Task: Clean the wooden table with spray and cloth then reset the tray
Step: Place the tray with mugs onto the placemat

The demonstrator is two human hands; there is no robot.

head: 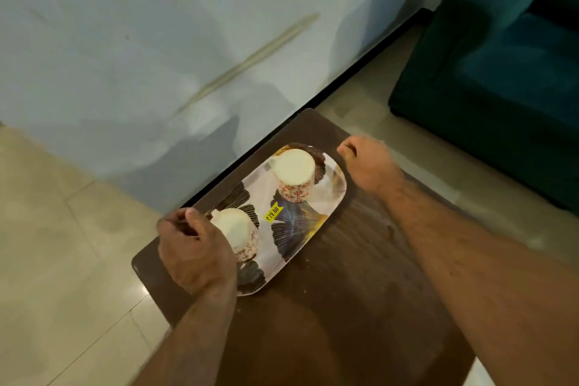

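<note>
A patterned oblong tray (326,207) with a yellow price sticker lies on the dark wooden table (360,276). Two upturned floral cups stand on it, one at the far end (294,174) and one at the near end (238,230). My left hand (194,247) grips the tray's near-left rim, fingers curled over the edge beside the near cup. My right hand (368,163) is curled at the tray's far-right rim; whether it grips the rim is blurred. No spray bottle or cloth is in view.
The table stands against a pale wall (156,56) with a black skirting strip (344,72). A teal sofa (501,88) sits to the right across a strip of tiled floor (62,260). Crumbs and smears mark the tabletop near the tray.
</note>
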